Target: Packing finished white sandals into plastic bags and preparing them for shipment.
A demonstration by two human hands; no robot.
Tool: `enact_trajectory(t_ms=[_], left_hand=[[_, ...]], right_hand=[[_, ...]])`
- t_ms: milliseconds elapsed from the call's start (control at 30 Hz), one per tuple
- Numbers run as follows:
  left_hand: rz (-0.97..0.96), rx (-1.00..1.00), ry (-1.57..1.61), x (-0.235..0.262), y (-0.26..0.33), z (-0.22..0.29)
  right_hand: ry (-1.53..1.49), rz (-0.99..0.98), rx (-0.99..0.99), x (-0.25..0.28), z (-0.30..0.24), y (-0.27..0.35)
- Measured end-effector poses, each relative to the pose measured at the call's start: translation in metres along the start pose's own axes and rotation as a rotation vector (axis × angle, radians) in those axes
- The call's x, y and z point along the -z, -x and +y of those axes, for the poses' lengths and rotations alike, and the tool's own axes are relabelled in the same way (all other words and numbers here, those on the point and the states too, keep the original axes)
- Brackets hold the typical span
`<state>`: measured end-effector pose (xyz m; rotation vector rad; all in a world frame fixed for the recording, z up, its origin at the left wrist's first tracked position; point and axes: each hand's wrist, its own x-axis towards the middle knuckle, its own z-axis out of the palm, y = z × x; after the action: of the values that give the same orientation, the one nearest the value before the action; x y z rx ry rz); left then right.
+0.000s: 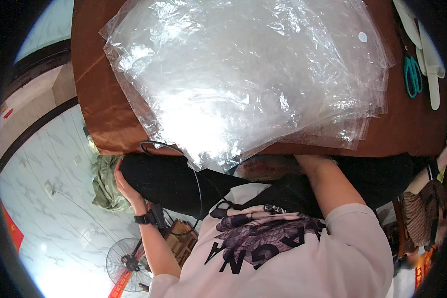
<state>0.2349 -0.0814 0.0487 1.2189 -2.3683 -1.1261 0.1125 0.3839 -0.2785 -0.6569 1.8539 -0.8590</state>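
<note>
Clear bags (253,69) overhang the table edge (115,148)—left hand (127,187) straight-fingered by knee (146,174), right hand hidden, grip unclear.

Left hand (126,186): I see it left of centre, with the fingers straight, against the black trousers (169,184).
Right forearm (328,184): right of centre; the right hand is hidden from me under the edge of the brown cloth (104,99).
Clear plastic bags (223,74): loose pile, top centre, on this cloth.
Teal-handled scissors (413,74): upper right.
Fan (129,262): lower left.
</note>
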Motion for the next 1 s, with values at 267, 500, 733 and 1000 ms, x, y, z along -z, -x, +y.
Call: enact_trajectory(t_ms=[267,500,733,1000], left_hand=[[0.045,-0.106,-0.093,0.006,0.001,-0.006],[0.086,-0.206,-0.043,-0.001,0.001,-0.006],[0.24,-0.472,-0.222,0.016,0.051,0.035],[0.677,-0.327,0.16,0.17,0.121,0.058]], right_hand=[[0.055,-0.031,0.067,0.015,-0.021,0.009],[0.189,-0.049,0.149,0.02,-0.086,0.02],[0.139,-0.143,0.443,0.071,-0.246,0.073],[0.027,-0.084,0.307,0.102,-0.332,0.122]])
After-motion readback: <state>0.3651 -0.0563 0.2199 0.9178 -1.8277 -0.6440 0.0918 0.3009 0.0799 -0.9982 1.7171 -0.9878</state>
